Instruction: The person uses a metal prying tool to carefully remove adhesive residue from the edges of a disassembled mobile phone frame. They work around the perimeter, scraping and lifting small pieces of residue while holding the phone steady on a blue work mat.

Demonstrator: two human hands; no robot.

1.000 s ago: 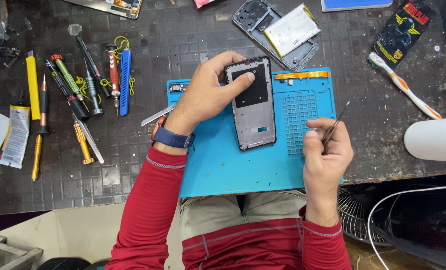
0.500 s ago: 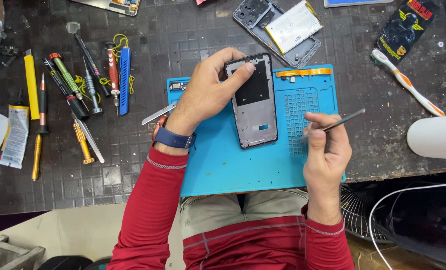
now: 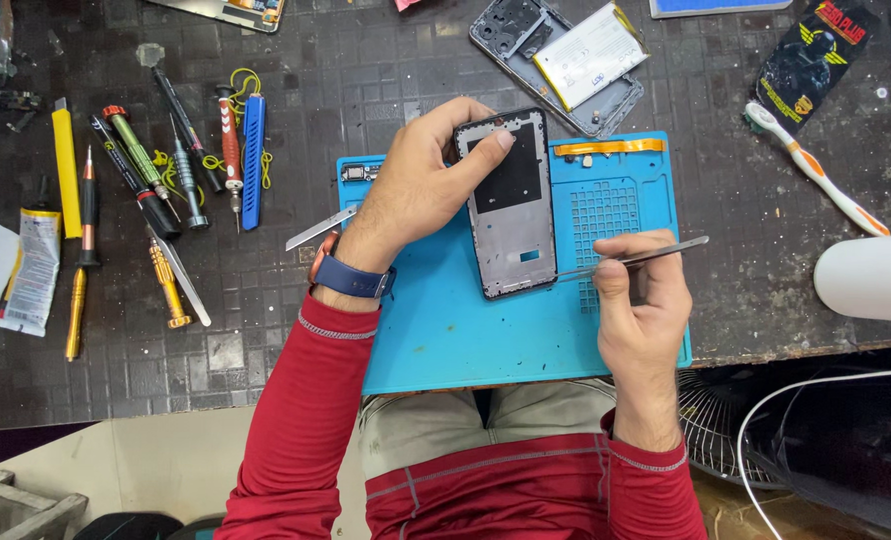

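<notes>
A grey phone frame [image 3: 511, 210] lies upright on a blue work mat [image 3: 466, 330]. My left hand [image 3: 421, 185] rests on the frame's upper left edge, fingers curled over its top corner. My right hand [image 3: 641, 300] pinches metal tweezers [image 3: 631, 262], held nearly level, with their tips at the frame's lower right edge. A dark wristband sits on my left wrist. An orange flex strip [image 3: 608, 147] lies along the mat's top right.
Several screwdrivers [image 3: 156, 170] and a blue pry tool [image 3: 253, 160] lie at the left. A second opened phone with a white battery [image 3: 586, 55] lies behind the mat. A toothbrush [image 3: 816, 170], a dark packet [image 3: 811, 60] and a white cylinder [image 3: 871, 277] are at the right.
My right hand has swung the tweezers from pointing up and away to lying level, bringing their tips to the frame's lower right edge. My left hand has stayed on the frame.
</notes>
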